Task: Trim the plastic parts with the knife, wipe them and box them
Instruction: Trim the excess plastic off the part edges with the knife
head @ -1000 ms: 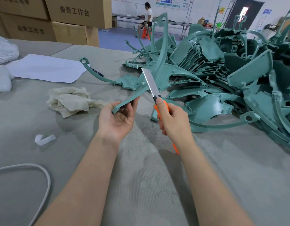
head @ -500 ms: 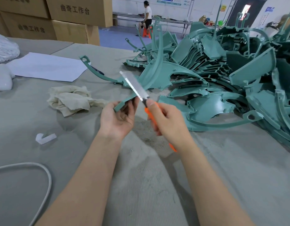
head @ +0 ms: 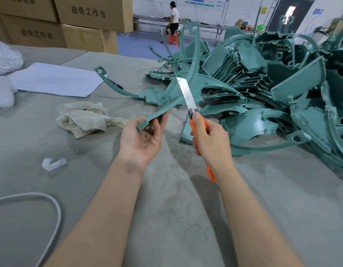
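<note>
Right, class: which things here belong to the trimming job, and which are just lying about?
Job: knife in right hand; green part in left hand; pile of parts; rag; boxes, probably.
Lying about: paper; cable; white scrap.

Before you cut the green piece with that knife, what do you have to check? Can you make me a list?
1. Left hand's grip on the green part: ok, fingers hold its near end.
2. Right hand's grip on the knife: ok, wrapped round the orange handle.
3. Blade out: ok, pushed out long.
4. Left fingers away from the blade: ok, a gap shows.
5. Blade set on the part's edge: cannot tell, they overlap in this view.
6. Cloth ready for wiping: ok, on the table left of the hands.
</note>
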